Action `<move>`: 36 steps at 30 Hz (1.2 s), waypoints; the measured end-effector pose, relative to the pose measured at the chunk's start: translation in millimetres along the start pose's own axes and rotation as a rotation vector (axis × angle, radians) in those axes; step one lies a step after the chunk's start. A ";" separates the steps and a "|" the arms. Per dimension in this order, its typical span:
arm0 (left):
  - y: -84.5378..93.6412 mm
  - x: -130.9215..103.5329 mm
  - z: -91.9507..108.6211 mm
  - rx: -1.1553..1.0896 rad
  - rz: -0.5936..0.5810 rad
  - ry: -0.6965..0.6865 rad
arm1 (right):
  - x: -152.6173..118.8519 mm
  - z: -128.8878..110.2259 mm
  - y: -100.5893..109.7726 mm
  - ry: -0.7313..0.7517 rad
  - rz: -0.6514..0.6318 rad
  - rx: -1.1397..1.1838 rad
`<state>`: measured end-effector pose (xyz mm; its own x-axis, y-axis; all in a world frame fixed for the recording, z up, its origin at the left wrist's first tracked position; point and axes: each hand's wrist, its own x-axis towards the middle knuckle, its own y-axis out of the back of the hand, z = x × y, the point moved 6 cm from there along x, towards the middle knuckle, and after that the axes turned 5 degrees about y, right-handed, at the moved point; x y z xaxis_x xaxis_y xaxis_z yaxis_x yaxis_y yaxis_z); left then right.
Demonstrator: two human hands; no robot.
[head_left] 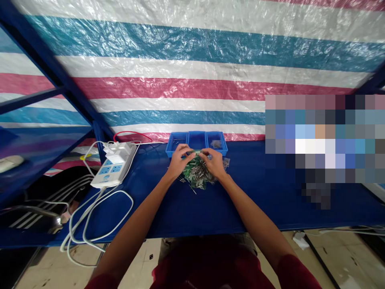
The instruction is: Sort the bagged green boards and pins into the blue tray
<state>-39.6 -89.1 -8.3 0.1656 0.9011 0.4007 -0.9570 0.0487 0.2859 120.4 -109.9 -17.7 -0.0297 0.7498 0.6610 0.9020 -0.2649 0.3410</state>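
Between the fingertips of both hands is a small green strip-like piece (197,152); its exact kind is too small to tell. My left hand (179,162) pinches its left end, and my right hand (214,162) pinches the right end. Just below the hands, a heap of thin metal pin-like pieces and green bits (198,173) lies on the blue tabletop (198,216). Some clear plastic pieces (226,162) lie beside my right hand. Behind the hands stands a row of blue bins (197,140); a few thin pieces lie in the left one, small clear pieces in the right.
A white power strip (112,170) with plugged-in adapters (118,151) sits at the left, its white cables (87,224) looped over the table edge. A blue metal frame (64,90) rises there. Striped sheeting (186,88) hangs behind. The right side is blurred by pixelation.
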 end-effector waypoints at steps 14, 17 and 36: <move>-3.9 -2.7 -6.9 -0.230 -0.050 0.155 | -0.6 -8.0 2.2 0.181 0.002 -0.029; -2.4 -2.9 -0.8 -0.138 -0.041 0.059 | 0.4 -0.3 0.4 0.113 -0.016 -0.039; -2.4 -3.3 0.0 -0.092 -0.017 0.031 | -0.3 -3.4 -1.6 0.086 -0.031 -0.003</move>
<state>-37.9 -92.2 -10.3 0.1761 0.9125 0.3693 -0.9722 0.1024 0.2106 117.6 -111.8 -16.2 -0.0949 0.7030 0.7049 0.8986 -0.2443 0.3646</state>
